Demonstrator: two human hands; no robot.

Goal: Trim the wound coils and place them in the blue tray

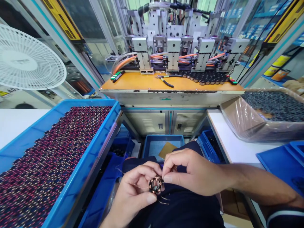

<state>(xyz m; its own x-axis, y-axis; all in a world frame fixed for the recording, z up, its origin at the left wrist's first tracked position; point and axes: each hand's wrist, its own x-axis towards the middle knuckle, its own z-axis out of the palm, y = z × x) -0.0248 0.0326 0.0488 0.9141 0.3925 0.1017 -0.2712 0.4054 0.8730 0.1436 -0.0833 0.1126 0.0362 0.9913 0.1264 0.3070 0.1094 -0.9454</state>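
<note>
we see a small ring (155,185) of coppery windings and dark segments, gripped between the thumb and fingers of the left hand (136,186), above dark smooth cloth (187,209) on the lap. its open face points up toward the camera; being round, it shows no clear long axis. thin bare wire ends (163,203) poke out below it, toward the right. the right hand (197,174) is closed in a pinch just beside the ring; we cannot tell whether a wire lies within. the left fingers hide the ring's underside, and the right sleeve (287,218) is cut off.
</note>
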